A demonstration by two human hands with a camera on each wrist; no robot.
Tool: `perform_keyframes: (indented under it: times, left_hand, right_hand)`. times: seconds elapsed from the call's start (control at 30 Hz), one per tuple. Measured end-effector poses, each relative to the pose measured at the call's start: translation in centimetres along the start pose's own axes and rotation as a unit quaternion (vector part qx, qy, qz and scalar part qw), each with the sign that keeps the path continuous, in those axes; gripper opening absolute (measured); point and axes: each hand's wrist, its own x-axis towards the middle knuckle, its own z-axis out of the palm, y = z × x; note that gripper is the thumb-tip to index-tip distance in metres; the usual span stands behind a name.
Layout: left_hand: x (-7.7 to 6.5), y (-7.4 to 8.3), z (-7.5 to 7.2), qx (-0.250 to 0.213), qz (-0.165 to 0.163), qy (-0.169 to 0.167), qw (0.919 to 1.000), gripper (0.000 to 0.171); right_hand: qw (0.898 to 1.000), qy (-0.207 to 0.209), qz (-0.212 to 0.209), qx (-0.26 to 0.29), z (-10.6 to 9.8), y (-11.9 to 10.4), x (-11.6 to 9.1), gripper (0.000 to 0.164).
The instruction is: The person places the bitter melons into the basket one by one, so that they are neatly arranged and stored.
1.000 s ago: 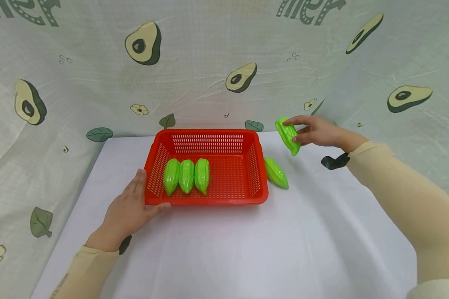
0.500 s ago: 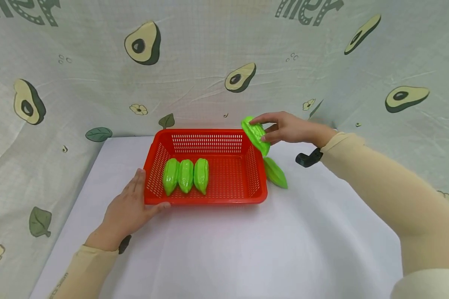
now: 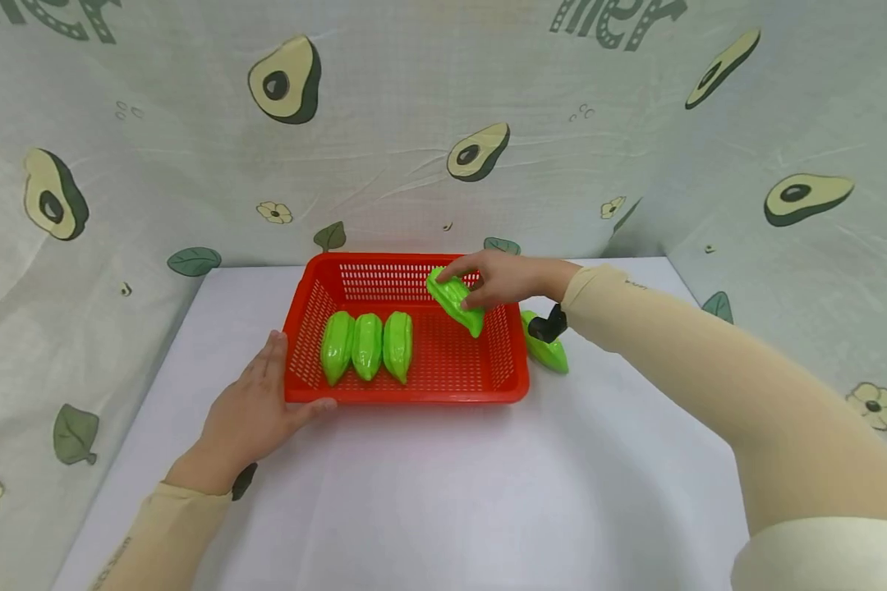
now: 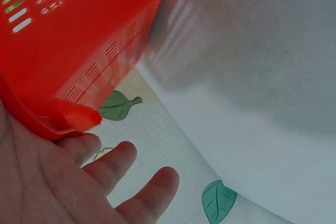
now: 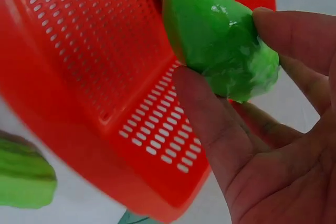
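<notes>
My right hand (image 3: 513, 277) pinches a glossy green star fruit (image 3: 452, 300) between thumb and fingers, over the back right part of a red plastic basket (image 3: 414, 397). Seen from the right wrist, the held star fruit (image 5: 215, 38) is tilted, with the basket's perforated wall behind it. Three more star fruits (image 3: 368, 348) lie side by side in the basket's left half. My left hand (image 3: 247, 420) rests with straight fingers along the basket's left side, its thumb at the front rim. In the left wrist view, the basket's corner (image 4: 63, 124) meets the left palm (image 4: 47, 177).
Another star fruit (image 3: 550, 356) lies on the white tabletop (image 3: 443, 492) just right of the basket, partly covered by a black wrist device (image 3: 549, 325). A pale cloth printed with avocados (image 3: 477, 153) hangs behind and at both sides.
My right hand has carried the star fruit leftward, from right of the basket to above its inside. My left hand has stayed at the basket's left side.
</notes>
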Motion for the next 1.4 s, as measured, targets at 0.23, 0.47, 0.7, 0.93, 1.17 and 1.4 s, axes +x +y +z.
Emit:
perform_keyframes:
  times: [0.23, 0.47, 0.7, 0.93, 1.17, 1.4]
  left_hand:
    - [0.0, 0.0, 0.0, -0.004, 0.001, 0.008, 1.0000, 0.126]
    - [0.0, 0.1, 0.0, -0.003, 0.000, 0.009, 1.0000, 0.128]
    - [0.0, 0.1, -0.1, -0.004, 0.004, 0.011, 0.9999, 0.129]
    - [-0.1, 0.1, -0.2, -0.003, 0.003, 0.010, 0.9999, 0.130]
    - [-0.1, 0.1, -0.2, -0.002, 0.002, 0.004, 1.0000, 0.129]
    - [-0.1, 0.3, -0.4, -0.001, 0.002, 0.005, 1.0000, 0.129]
  right_hand:
    - [0.997, -0.045, 0.017, -0.068, 1.7, -1.5, 2.7, 0.052]
    - [0.995, -0.053, 0.044, -0.075, 3.1, -1.9, 4.4, 0.051]
    - [0.994, -0.031, 0.085, -0.060, 4.6, -1.5, 5.5, 0.051]
    - [0.994, -0.032, 0.093, -0.046, 5.5, -1.5, 5.9, 0.053]
    - [0.991, -0.064, 0.116, -0.022, 6.2, -1.6, 5.8, 0.054]
    - [0.990, -0.062, 0.128, -0.022, 6.6, -2.1, 5.6, 0.056]
